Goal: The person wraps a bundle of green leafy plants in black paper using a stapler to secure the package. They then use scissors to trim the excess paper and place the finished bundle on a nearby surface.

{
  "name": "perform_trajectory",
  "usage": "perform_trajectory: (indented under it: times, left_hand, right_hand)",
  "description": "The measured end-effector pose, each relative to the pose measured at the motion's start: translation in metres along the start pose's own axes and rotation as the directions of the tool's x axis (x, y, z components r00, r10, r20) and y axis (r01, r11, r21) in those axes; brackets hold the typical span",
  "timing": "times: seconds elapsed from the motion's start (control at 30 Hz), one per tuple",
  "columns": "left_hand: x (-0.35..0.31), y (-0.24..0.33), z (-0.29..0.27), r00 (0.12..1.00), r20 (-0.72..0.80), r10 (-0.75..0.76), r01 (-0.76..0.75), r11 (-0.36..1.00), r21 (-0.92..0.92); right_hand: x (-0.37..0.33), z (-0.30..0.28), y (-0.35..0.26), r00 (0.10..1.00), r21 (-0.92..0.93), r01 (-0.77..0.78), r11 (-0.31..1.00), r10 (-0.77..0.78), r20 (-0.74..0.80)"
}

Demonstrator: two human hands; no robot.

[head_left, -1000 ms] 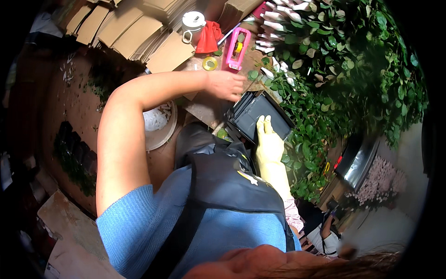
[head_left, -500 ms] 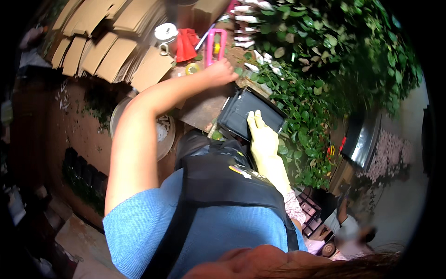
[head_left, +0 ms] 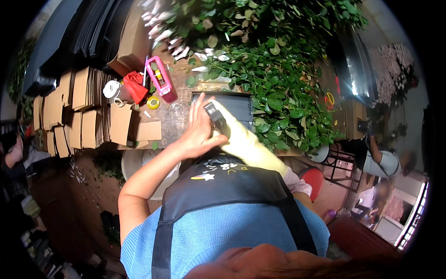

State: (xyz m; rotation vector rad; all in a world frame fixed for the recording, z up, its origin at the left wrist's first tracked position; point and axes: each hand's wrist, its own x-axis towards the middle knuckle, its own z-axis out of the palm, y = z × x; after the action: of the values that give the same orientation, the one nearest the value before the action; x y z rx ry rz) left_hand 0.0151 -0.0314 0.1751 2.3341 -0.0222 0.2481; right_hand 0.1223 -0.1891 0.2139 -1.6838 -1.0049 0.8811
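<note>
Brightly lit wooden table [head_left: 175, 114], reddish-brown floor [head_left: 93, 188] in shadow, red seat [head_left: 314, 180], bright barred opening [head_left: 413, 213] at right

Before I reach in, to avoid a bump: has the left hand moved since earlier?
Yes, the left hand moved away from the pink tape dispenser, toward the black apron.

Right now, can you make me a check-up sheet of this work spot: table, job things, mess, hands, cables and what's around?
Surface: brown table, leafy stems piled on its right.
Job's things: dark object, kind unclear; black tray on the table beyond it.
Clutter: pink tape dispenser, yellow tape roll, red bundle, white mug.
Hands: bare left hand and yellow-gloved right hand meet at the dark object; grip unclear.
Cables: nothing seen.
Surroundings: cardboard stacks at left; red seat and other people at right.
</note>
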Motion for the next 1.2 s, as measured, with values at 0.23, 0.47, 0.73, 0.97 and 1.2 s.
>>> perform_trajectory:
  times: [0.23,0.47,0.73,0.97,1.2]
  left_hand:
    - [0.054,-0.045,0.032,0.898,0.333,0.287,-0.381,0.887,0.262]
    - [0.049,-0.048,0.041,0.863,0.450,0.229,-0.411,0.835,0.365]
    - [0.050,-0.050,0.045,0.859,0.438,0.267,-0.444,0.813,0.375]
    - [0.050,-0.052,0.048,0.860,0.430,0.274,-0.448,0.809,0.380]
    - [0.024,-0.013,0.035,0.940,0.329,-0.093,0.185,0.947,-0.261]
  right_hand:
    - [-0.073,-0.048,0.137,0.746,0.191,-0.259,0.947,0.322,-0.584]
    - [-0.110,-0.060,0.065,0.729,0.380,-0.564,0.733,0.658,-0.188]
    - [-0.100,-0.047,0.034,0.692,-0.517,-0.697,0.497,0.655,-0.303]
    - [-0.105,-0.038,0.082,0.690,-0.435,-0.718,0.544,0.638,-0.341]
    - [-0.101,-0.071,0.029,0.689,-0.452,-0.723,0.522,0.589,-0.423]
